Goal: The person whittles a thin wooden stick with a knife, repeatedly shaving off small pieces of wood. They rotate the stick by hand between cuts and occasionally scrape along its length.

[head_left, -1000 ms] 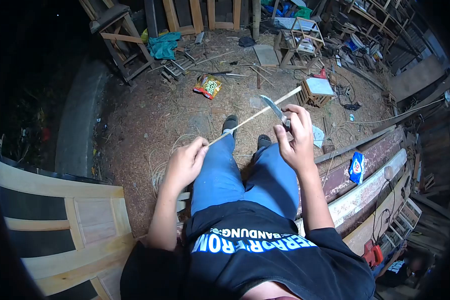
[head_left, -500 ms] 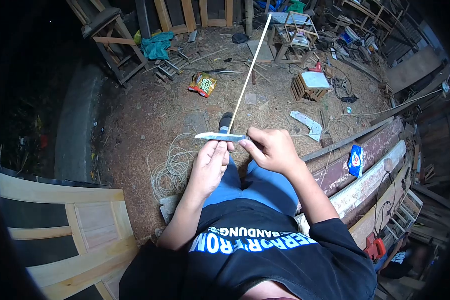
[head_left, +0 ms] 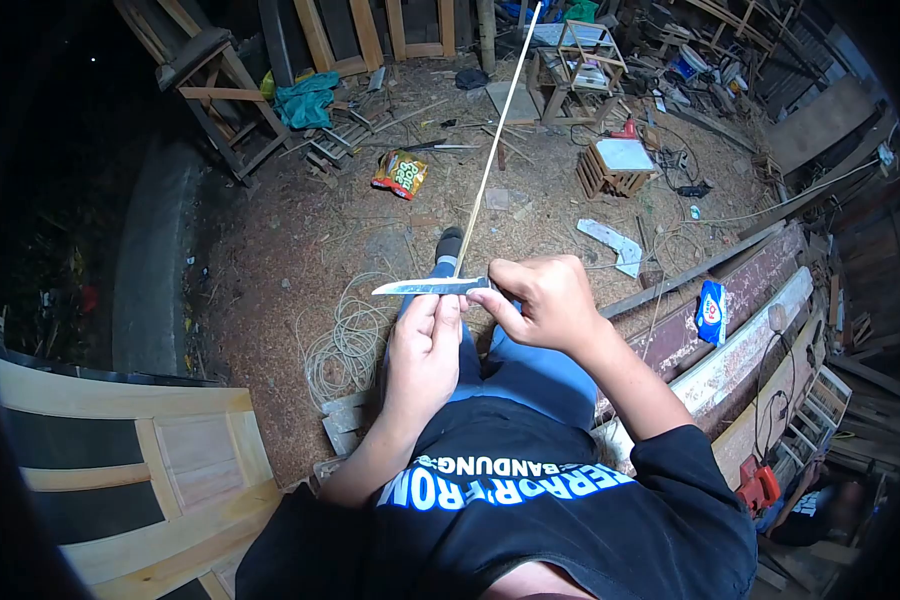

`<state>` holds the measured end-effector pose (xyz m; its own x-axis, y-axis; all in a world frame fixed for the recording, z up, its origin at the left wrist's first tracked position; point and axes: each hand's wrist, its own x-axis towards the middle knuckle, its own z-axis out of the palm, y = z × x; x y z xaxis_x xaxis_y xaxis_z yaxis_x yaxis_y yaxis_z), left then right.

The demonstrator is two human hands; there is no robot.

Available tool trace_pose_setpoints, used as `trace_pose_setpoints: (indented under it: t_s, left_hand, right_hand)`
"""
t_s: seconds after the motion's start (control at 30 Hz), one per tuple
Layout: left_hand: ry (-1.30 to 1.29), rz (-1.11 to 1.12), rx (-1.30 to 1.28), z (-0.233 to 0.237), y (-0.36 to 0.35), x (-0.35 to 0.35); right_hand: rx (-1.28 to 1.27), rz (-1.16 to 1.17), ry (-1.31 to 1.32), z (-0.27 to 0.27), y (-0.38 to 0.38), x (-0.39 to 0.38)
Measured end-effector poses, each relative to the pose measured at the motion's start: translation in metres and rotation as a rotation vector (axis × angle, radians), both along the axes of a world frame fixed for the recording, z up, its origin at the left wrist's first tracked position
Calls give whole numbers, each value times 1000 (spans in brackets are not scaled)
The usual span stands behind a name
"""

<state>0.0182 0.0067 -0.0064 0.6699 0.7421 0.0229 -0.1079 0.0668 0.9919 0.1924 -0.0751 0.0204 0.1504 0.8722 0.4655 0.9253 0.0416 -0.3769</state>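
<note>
My right hand [head_left: 545,300] is closed round the handle of a knife [head_left: 410,287], whose blade points left. That blade lies across the near end of a long, thin pale stick [head_left: 495,150], which reaches away from me toward the back of the yard. Just below the blade, my left hand [head_left: 428,345] pinches the near end of the stick; the gripped part is hidden by the fingers and the blade. Both hands are close together, with my right thumb near my left fingertips.
A coil of thin cord [head_left: 342,340] lies on the ground to the left, beside a wooden door panel [head_left: 120,400]. Snack bag [head_left: 401,174], wooden crate [head_left: 615,165] and blue packet [head_left: 711,312] sit around. Long boards [head_left: 740,345] lie at right, near a red power tool [head_left: 758,487].
The knife has shifted slightly left and down across the stick, with my right hand. The stick's far end sits higher in view.
</note>
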Motion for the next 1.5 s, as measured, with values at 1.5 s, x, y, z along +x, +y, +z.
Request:
trace_pose_setpoints:
  t_s: [1.5]
  left_hand:
    - [27,-268,-363,10,-5,-16]
  right_hand:
    - [10,55,83,-13,-24,2]
